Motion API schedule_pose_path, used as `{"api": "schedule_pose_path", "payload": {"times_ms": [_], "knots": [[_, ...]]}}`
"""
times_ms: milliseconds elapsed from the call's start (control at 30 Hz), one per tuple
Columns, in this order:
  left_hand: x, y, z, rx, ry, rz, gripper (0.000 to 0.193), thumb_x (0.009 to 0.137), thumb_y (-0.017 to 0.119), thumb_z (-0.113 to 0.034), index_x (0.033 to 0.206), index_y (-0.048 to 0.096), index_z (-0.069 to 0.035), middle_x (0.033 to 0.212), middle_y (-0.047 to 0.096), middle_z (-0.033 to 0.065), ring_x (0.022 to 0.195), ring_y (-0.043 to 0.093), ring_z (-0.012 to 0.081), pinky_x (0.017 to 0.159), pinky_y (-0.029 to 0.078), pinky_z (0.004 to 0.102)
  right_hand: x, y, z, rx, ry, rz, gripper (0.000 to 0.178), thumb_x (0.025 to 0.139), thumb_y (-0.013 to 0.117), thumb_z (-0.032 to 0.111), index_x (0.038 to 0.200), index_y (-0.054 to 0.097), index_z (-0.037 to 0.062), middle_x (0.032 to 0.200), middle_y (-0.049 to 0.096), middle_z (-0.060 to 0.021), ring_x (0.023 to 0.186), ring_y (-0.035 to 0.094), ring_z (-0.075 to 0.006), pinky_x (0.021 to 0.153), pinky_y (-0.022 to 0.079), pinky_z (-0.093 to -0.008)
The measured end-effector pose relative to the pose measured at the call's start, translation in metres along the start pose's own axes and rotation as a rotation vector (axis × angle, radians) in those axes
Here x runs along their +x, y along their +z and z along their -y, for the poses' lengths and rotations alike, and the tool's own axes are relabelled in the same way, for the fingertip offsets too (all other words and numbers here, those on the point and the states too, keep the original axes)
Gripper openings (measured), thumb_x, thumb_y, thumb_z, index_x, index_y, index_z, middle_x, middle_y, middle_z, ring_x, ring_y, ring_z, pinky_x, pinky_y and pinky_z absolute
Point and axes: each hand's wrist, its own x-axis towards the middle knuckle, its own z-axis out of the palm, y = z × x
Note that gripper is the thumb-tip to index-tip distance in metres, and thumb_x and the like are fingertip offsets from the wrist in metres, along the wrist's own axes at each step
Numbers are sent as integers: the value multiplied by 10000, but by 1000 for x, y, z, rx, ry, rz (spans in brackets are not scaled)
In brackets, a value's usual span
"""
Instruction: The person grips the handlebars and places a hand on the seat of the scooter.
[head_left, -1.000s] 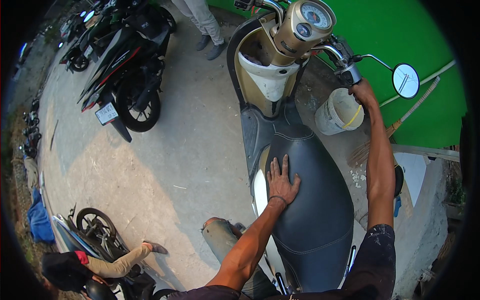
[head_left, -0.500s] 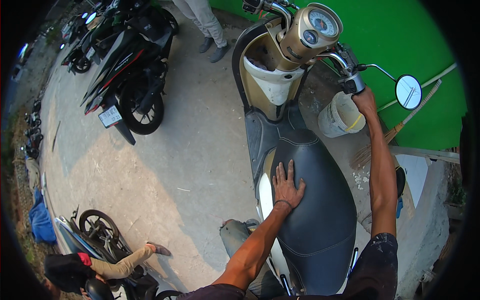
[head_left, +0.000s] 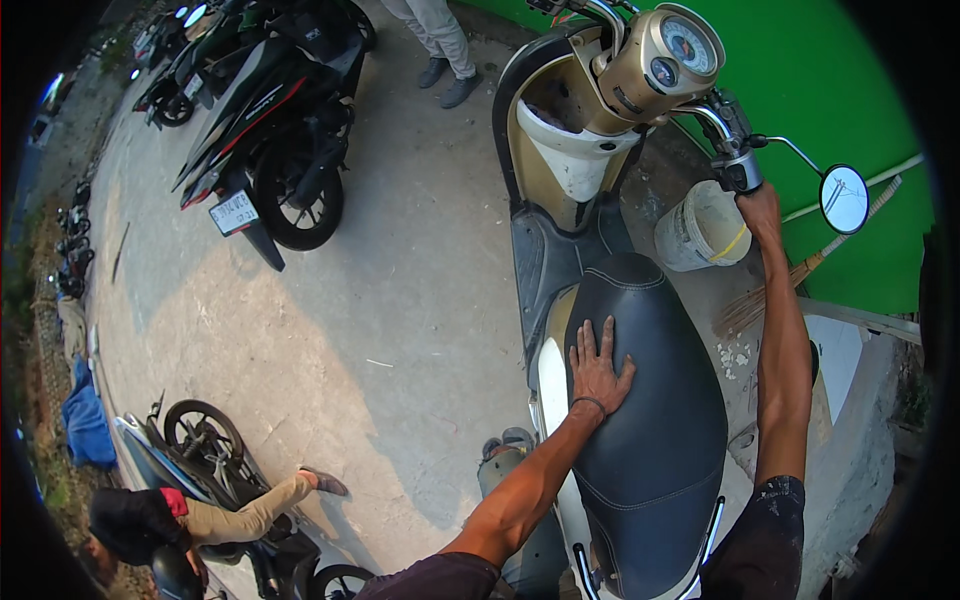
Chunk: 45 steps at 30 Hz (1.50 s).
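A gold-and-white scooter (head_left: 572,160) with a long black seat (head_left: 650,400) stands upright in front of me, a round speedometer (head_left: 690,46) at its handlebar. My left hand (head_left: 600,373) lies flat on the left side of the seat, fingers spread and dusty. With my right arm stretched forward, my right hand (head_left: 760,212) is wrapped round the right handlebar grip, which it mostly hides. Just ahead of that hand are the switch housing (head_left: 738,172) and a round mirror (head_left: 844,199) on a thin stalk. Part of my leg (head_left: 510,470) shows left of the scooter.
Right of the scooter are a dirty white bucket (head_left: 690,230), a broom (head_left: 800,270) and a green wall (head_left: 850,80). A black scooter (head_left: 270,110) is parked at far left, near a standing person's legs (head_left: 435,35). Another person (head_left: 140,520) is at a motorcycle (head_left: 205,440), lower left.
The view has shifted, so the scooter sits farther right in the picture. Both hands keep their places on seat and grip. More of my shoe shows beside the scooter.
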Motion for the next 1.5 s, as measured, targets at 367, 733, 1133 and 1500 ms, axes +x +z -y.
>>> {"api": "schedule_pose_path", "payload": {"times_ms": [367, 733, 1133, 1500], "knots": [[-14, -9, -9, 90, 2, 22, 766, 909, 468, -394, 1534, 106, -138, 1523, 102, 319, 1433, 94, 457, 1155, 127, 551, -13, -13, 5, -146, -5, -143, 370, 698, 610, 172, 992, 632, -51, 884, 646, -311, 898, 616, -489, 766, 488, -495], [-4, -5, 2, -20, -9, 10, 763, 906, 453, -415, 1523, 148, -88, 1507, 146, 344, 1428, 134, 453, 1156, 129, 548, -15, -12, 16, -22, -70, -7, 621, 653, 755, 269, 1128, 562, -81, 1036, 637, -303, 1007, 616, -434, 883, 473, -443], [22, -20, 0, 83, 63, 77, 740, 845, 534, -448, 1425, 327, -38, 1382, 382, 337, 1259, 429, 469, 1067, 337, 516, -10, -30, 7, 196, -67, 127, 892, 500, 882, 550, 1106, 607, -43, 1031, 669, -211, 996, 646, -332, 896, 482, -405], [372, -426, -179, 939, 714, -509, 912, 626, 645, -73, 1471, 320, -187, 1512, 296, 185, 1396, 290, 365, 1125, 260, 545, -1, -36, 22, 126, -86, 158, 1161, 530, 819, 647, 1357, 434, -71, 1075, 651, -275, 1009, 651, -385, 914, 499, -409]]}}
